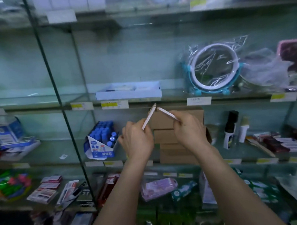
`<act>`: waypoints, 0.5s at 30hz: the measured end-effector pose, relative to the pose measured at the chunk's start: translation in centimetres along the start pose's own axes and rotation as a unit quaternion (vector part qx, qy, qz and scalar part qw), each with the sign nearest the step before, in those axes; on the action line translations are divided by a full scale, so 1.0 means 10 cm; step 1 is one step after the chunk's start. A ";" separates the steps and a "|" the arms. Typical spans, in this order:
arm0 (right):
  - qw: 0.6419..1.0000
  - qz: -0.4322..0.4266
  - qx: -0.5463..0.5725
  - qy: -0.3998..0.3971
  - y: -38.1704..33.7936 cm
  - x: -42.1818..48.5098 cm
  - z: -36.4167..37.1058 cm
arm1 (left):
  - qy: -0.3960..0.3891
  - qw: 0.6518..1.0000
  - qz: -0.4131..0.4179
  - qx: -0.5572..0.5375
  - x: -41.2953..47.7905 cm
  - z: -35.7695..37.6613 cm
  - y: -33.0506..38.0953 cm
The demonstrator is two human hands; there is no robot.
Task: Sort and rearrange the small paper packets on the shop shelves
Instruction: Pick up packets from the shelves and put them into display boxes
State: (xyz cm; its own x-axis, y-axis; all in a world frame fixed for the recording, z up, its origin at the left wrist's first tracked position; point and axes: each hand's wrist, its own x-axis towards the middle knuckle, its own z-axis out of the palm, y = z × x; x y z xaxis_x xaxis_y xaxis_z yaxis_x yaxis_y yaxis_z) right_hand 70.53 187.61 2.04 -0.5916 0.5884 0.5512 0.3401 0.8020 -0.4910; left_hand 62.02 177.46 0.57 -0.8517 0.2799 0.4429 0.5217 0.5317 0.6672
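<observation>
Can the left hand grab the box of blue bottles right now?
Probably not yet: the left hand already pinches a thin packet. The box of blue bottles sits close beside it, unblocked.

Two hands are seen, the left hand (137, 139) and the right hand (189, 130), and two thin packets, one (149, 117) and another (167, 113), are held. One round mirror (214, 68) is counted.
</observation>
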 end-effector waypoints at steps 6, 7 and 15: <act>0.997 -0.079 -0.020 0.015 -0.21 0.44 -0.33 | 0.047 0.998 0.050 0.003 0.34 -0.28 0.25; 0.995 -0.092 -0.029 0.018 -0.23 0.51 -0.37 | 0.057 0.997 0.056 0.003 0.42 -0.33 0.28; 0.986 -0.150 -0.063 0.023 -0.45 1.00 -0.49 | 0.054 0.996 0.056 -0.047 1.06 -0.67 0.35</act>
State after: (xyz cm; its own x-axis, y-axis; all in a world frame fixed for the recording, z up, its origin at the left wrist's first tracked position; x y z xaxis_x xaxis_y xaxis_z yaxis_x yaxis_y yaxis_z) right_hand 66.68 190.41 13.12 -0.6460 0.3251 0.6906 0.2457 0.9452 -0.2152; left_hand 55.10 176.95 11.57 -0.7801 0.2433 0.5765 0.6200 0.4240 0.6601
